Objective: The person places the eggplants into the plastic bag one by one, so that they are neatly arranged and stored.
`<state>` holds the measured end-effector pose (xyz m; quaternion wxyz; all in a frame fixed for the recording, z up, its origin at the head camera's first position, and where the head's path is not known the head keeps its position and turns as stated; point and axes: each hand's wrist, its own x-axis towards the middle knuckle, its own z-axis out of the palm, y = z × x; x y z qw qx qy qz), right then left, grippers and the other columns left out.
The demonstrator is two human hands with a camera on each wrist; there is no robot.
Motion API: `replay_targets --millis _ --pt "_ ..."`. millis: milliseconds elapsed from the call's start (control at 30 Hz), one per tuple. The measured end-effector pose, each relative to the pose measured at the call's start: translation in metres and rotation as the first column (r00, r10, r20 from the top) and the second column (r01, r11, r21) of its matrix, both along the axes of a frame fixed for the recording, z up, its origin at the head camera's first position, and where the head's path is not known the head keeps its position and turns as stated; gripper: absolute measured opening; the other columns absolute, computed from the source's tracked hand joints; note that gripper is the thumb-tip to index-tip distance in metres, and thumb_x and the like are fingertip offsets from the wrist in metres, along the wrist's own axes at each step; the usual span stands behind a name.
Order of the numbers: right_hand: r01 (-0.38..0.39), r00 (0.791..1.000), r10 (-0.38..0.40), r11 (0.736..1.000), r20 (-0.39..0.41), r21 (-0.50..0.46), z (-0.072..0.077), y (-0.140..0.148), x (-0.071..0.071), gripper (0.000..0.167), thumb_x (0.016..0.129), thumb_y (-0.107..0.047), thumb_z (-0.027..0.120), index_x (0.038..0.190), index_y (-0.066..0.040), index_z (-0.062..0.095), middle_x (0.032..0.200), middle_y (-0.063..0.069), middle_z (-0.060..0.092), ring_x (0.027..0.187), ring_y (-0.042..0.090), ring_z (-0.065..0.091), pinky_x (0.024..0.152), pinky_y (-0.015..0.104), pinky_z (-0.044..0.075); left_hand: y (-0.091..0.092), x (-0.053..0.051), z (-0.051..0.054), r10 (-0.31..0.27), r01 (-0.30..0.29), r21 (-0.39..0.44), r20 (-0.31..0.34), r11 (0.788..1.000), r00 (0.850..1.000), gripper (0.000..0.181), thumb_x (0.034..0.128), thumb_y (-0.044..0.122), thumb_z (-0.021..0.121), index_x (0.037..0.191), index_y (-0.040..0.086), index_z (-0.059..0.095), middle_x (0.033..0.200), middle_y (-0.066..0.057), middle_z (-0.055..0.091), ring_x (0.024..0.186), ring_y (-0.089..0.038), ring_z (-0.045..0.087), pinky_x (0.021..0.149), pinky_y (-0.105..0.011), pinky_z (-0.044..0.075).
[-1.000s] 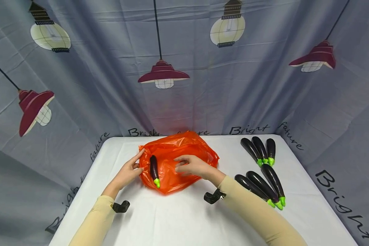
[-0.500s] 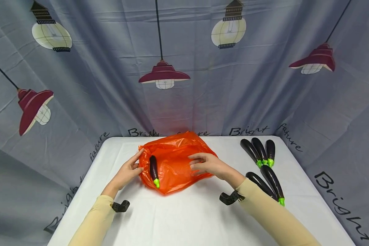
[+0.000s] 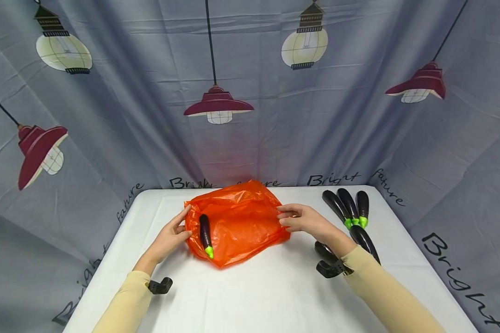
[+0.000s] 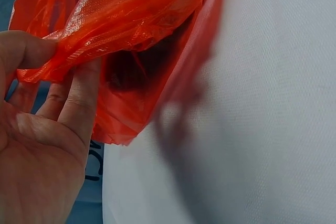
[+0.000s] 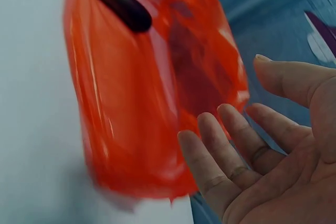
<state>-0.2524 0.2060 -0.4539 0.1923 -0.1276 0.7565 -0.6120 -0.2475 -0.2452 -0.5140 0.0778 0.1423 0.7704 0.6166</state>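
Note:
A red plastic bag [image 3: 246, 222] lies spread on the table with one dark eggplant [image 3: 205, 235] on it near its left side, green stem towards me. My left hand [image 3: 168, 238] pinches the bag's left edge; in the left wrist view, the bag's film runs between thumb and fingers. At the bag's right edge hovers my right hand [image 3: 312, 224], fingers loosely spread and holding nothing, as the right wrist view shows. Whether its fingertips touch the bag I cannot tell.
More eggplants [image 3: 335, 206] lie at the right of the white-covered table [image 3: 233, 296]; my right forearm partly hides the nearer ones. A grey curtain [image 3: 250, 152] printed with lamps stands behind the table's far edge.
My right hand has moved right, from over the middle of the bag to its right edge. The left hand keeps its hold, and the eggplant on the bag stays put.

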Motion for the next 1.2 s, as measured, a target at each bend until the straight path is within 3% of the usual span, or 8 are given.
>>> replay_targets --millis 133,300,533,867,1033,1200 --pt "0.054 0.998 -0.054 0.998 -0.022 0.022 0.005 0.023 0.001 0.059 0.096 -0.018 0.073 0.147 0.001 0.051 0.136 0.025 0.058 0.124 0.042 0.058 0.099 0.05 0.052 0.001 0.0 0.001 0.002 -0.002 -0.007 -0.002 1.0 1.0 0.081 0.0982 0.0 0.061 0.164 0.029 0.025 0.166 -0.018 0.024 0.111 -0.027 0.065 0.085 -0.026 0.054" --pt "0.112 0.992 -0.106 0.988 -0.064 0.104 0.004 0.046 0.007 0.06 0.096 -0.023 0.074 0.148 -0.003 0.051 0.139 0.025 0.056 0.123 0.034 0.059 0.098 0.044 0.054 -0.002 0.005 0.0 0.015 -0.014 -0.029 0.002 0.999 1.0 0.082 0.098 0.001 0.062 0.165 0.029 0.024 0.167 -0.017 0.021 0.112 -0.025 0.065 0.087 -0.026 0.054" --pt "0.176 0.98 -0.153 0.967 -0.129 0.183 0.001 0.08 0.011 0.062 0.097 -0.024 0.072 0.15 -0.002 0.048 0.14 0.024 0.057 0.123 0.033 0.06 0.1 0.047 0.052 -0.001 0.006 -0.001 0.007 -0.007 -0.028 -0.015 1.0 1.0 0.082 0.0984 0.001 0.062 0.165 0.03 0.023 0.167 -0.016 0.021 0.112 -0.021 0.065 0.087 -0.026 0.054" --pt "0.235 0.962 -0.175 0.923 -0.212 0.304 0.003 0.114 0.015 0.067 0.099 -0.032 0.07 0.152 0.0 0.045 0.141 0.022 0.058 0.131 0.039 0.053 0.105 0.056 0.043 0.003 0.002 0.001 0.002 -0.002 -0.009 -0.017 1.0 1.0 0.082 0.0982 0.0 0.062 0.165 0.028 0.023 0.167 -0.018 0.02 0.11 -0.028 0.064 0.084 -0.026 0.054" --pt "0.26 0.957 -0.193 0.9 -0.215 0.35 0.002 0.128 0.02 0.071 0.099 -0.037 0.069 0.152 0.002 0.044 0.141 0.025 0.057 0.132 0.043 0.05 0.107 0.059 0.041 0.004 0.001 0.0 0.005 -0.005 0.002 0.003 1.0 1.0 0.082 0.0984 0.0 0.062 0.164 0.031 0.025 0.167 -0.016 0.021 0.117 -0.036 0.061 0.088 -0.026 0.054" --pt "0.278 0.954 -0.205 0.88 -0.219 0.384 0.001 0.143 0.024 0.072 0.099 -0.036 0.069 0.152 0.005 0.042 0.141 0.028 0.055 0.13 0.044 0.051 0.103 0.058 0.044 0.003 0.0 -0.002 0.0 0.0 0.018 -0.001 1.0 1.0 0.081 0.0986 0.0 0.061 0.164 0.03 0.025 0.167 -0.017 0.021 0.117 -0.036 0.062 0.088 -0.027 0.055"
